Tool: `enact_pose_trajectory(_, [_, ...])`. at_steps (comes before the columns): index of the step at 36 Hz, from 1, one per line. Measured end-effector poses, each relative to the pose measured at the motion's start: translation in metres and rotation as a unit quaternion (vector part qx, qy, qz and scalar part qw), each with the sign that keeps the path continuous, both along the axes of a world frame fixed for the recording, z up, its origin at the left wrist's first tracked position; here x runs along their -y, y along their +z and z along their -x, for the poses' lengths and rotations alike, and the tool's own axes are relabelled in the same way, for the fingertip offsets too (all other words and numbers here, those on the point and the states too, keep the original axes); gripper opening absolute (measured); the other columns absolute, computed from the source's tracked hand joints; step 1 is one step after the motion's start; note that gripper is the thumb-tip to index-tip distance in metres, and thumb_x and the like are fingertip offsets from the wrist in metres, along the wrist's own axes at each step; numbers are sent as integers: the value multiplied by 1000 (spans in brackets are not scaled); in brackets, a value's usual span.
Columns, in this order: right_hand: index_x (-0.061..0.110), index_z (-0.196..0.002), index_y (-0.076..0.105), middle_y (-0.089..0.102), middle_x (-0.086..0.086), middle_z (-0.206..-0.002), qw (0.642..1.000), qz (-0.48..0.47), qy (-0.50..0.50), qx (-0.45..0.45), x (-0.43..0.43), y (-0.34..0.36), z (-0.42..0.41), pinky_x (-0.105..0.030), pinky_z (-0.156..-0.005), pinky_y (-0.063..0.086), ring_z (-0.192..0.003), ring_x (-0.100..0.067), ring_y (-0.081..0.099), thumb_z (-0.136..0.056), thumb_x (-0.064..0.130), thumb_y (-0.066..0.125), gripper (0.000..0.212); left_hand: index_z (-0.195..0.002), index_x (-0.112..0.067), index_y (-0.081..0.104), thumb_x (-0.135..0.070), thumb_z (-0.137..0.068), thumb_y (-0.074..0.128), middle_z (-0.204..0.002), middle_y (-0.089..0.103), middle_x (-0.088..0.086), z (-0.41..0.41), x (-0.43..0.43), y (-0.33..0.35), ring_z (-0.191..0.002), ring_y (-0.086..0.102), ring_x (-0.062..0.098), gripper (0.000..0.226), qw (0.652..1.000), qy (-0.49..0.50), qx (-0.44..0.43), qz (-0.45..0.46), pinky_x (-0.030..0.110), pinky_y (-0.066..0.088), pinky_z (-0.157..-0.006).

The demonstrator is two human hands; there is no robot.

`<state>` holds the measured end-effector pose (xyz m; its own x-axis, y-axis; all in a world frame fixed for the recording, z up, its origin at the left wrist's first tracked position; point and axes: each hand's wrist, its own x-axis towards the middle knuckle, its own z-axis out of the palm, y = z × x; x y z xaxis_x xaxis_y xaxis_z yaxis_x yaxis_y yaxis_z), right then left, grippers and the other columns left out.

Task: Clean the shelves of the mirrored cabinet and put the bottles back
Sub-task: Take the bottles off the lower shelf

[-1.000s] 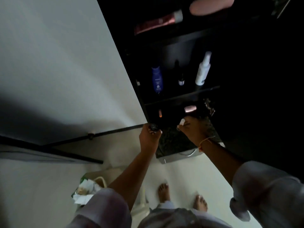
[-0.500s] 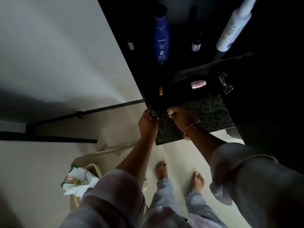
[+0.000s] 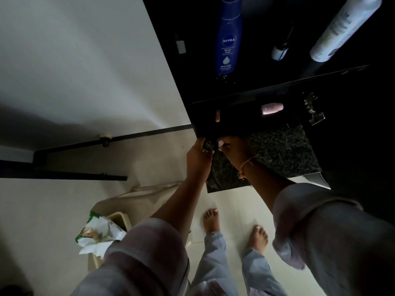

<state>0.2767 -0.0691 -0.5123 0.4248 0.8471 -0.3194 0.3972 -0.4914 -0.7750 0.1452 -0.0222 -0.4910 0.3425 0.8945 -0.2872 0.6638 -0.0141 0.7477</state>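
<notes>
Both hands meet at the lower front corner of the dark cabinet (image 3: 245,118), just above the speckled granite counter (image 3: 284,154). The left hand (image 3: 197,159) has its grip clenched around a small dark round thing (image 3: 207,144), perhaps a little bottle or cap; it is too dim to tell which, or which way it points. The right hand (image 3: 234,149) sits just beside it, fingers curled, one pale painted nail close to the dark thing; whether this grip actually holds it cannot be told. A thin string bracelet (image 3: 245,166) circles the right wrist.

On the shelf above, a blue bottle (image 3: 228,37) stands upright, its long axis running toward the top of the view, base on the shelf. Its label reads "NIVEA", then "Body Milk", with a white drop and small print that looks like "5in1". To its right stands a small dark dropper bottle (image 3: 280,51) with a pale label, unreadable, and further right a tall white bottle (image 3: 342,28) leaning outward in the wide view, its grey lettering too blurred to read.

In the lower compartment a pale pink container (image 3: 271,108) lies on its side, long axis left to right, and a small orange item (image 3: 217,116) stands nearer the left wall.

Below, bare feet stand on pale floor tiles, beside a bin (image 3: 119,221) holding a green-and-white wrapper (image 3: 100,233).
</notes>
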Motion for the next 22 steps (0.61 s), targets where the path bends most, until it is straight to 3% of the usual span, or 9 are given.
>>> enact_pose_trajectory(5, [12,-103,69,70,-11,-101,999,-9,12,31,-1,-5,-2,-48,-86,53,-99,-30,66,-88,24,60,21,-120,-14,60,-19,-89,67,-107,71,6,-4,0,0,-99,67,21,32,1000,4,-8,2,30,54,-82])
enact_pose_trajectory(10, [14,-103,68,69,-12,-102,999,4,30,40,-4,-8,-3,-48,-84,54,-100,-32,64,-90,25,58,20,-112,-11,60,-20,-89,65,-101,71,7,-4,1,-4,-94,67,23,25,999,10,-31,-8,36,56,-80])
enact_pose_trajectory(22, [12,-115,63,66,-14,-114,998,11,40,41,-7,-6,-2,-49,-92,50,-111,-33,60,-84,16,68,32,-117,-9,54,-19,-90,63,-108,69,8,-4,2,-1,-99,65,24,31,999,33,-35,15,25,46,-74])
